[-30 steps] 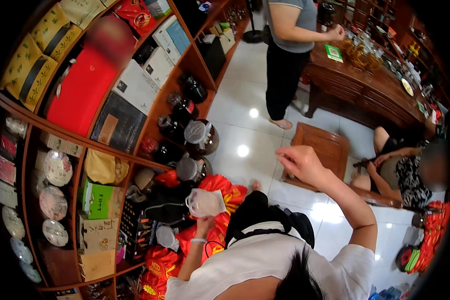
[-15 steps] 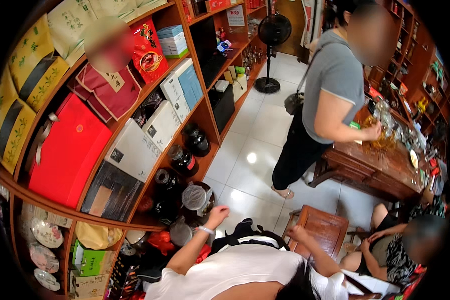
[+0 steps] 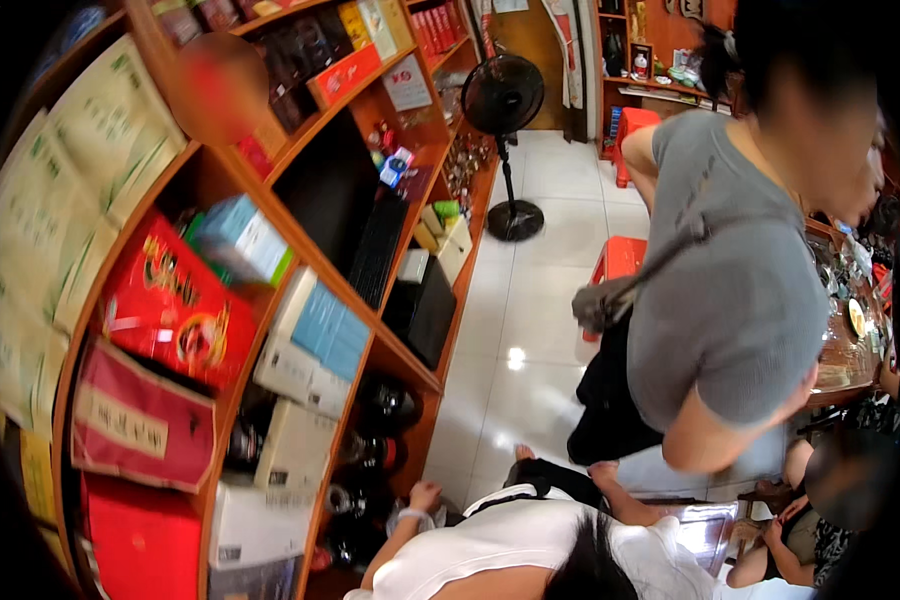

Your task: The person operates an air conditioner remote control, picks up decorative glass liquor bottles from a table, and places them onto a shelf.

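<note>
Left hand (image 3: 425, 495), half-curled beside dark jars (image 3: 370, 451) on the lower shelf (image 3: 417, 437); right hand (image 3: 603, 470) near black trousers (image 3: 615, 400); whether either grips, I cannot tell. Nothing visibly lifted; what remains, unclear. Against 0.5 seconds ago: person in grey (image 3: 735, 300) nearer, 2 red stools (image 3: 622, 260) now showing.

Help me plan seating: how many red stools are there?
2: one red stool by the back shelves; a nearer red stool behind the grey bag, partly hidden. Others may be hidden.
</note>
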### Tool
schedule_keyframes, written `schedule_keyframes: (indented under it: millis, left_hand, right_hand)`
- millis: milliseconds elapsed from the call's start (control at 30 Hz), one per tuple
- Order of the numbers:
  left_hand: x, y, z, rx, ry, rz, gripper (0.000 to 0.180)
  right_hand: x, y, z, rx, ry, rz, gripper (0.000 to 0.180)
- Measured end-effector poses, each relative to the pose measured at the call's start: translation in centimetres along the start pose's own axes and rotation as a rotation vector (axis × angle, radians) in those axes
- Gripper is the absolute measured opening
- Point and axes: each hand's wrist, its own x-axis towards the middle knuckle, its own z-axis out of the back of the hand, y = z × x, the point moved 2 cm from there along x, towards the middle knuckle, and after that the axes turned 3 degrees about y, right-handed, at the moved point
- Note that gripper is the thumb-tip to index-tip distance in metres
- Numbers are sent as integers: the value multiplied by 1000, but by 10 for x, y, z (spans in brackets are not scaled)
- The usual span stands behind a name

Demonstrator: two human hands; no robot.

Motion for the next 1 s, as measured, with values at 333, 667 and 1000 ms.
schedule_keyframes:
  millis: [333,667,1000]
  left_hand:
    - [85,-20,100,-124,210,450,16]
    - [437,-220,127,65,540,41,16]
    - [682,-522,105,495,688,-243,15]
  right_hand:
    - [244,177,209,1071,18,96,14]
    - [336,91,303,1386,-166,-398,12]
    - [360,75,368,1821,-476,-650,12]
